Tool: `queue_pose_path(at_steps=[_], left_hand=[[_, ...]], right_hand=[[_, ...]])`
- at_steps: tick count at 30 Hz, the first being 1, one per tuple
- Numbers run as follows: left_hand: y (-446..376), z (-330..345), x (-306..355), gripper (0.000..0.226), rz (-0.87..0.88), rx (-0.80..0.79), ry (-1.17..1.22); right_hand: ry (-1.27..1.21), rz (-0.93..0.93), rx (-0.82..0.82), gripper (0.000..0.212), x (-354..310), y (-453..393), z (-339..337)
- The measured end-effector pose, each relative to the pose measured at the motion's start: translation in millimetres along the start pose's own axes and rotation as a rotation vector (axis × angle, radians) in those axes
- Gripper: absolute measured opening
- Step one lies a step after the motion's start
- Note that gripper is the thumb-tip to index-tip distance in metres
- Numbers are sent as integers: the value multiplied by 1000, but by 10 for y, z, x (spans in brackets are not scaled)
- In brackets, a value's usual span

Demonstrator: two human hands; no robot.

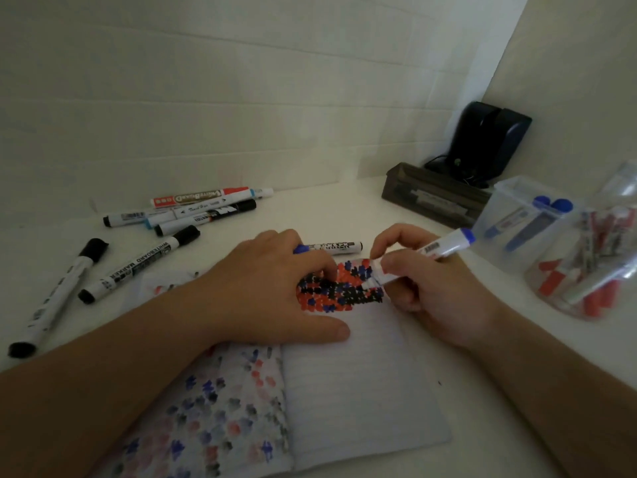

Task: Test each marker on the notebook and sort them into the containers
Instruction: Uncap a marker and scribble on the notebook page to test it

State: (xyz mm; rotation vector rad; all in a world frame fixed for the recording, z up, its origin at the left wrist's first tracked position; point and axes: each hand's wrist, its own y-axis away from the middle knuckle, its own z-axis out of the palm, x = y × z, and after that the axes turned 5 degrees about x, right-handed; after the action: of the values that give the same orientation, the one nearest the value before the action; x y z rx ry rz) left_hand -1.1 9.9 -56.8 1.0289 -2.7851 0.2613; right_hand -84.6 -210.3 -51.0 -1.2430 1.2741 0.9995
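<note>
Right hand (437, 288) clamped around blue-ended marker (437, 251), tip down at top of right page of notebook (362, 374), beside patch of red, blue, black marks (341, 288). Left hand (272, 288) flat on notebook, fingers pinching blue cap (300, 249). Loose markers on table (327, 205) at left: one reads "WHITEBOARD MARKER" (138, 265), red one "WHITEBOARD" (200, 197). Black-capped marker (336, 247) behind hands, print unreadable. Clear container (524, 219) holds blue markers; another (586, 270) holds red. Dark tray (434, 196) and speakers (486, 143) in corner.
</note>
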Motion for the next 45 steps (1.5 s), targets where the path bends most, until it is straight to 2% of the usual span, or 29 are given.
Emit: queue_pose_path(at_steps=[5,9,14,27,35,40,45], left_hand=[[20,-1,-8,76,1,-13,-16],[14,16,7,77,-10,-5,-25],[-2,40,29,67,8,-5,-45],[-5,42,44,71,10,2,-43],[-12,24,62,66,19,-13,-53],[-10,37,49,68,16,-3,-47],[0,32,56,71,15,-5,-40]], right_hand=[[214,-42,68,21,30,14,18],[279,-3,123,29,39,47,-7],[391,45,176,27,9,88,24],[471,88,215,27,22,81,47],[425,68,195,26,25,95,38],[468,72,212,29,26,89,42],[410,81,230,29,38,88,32]])
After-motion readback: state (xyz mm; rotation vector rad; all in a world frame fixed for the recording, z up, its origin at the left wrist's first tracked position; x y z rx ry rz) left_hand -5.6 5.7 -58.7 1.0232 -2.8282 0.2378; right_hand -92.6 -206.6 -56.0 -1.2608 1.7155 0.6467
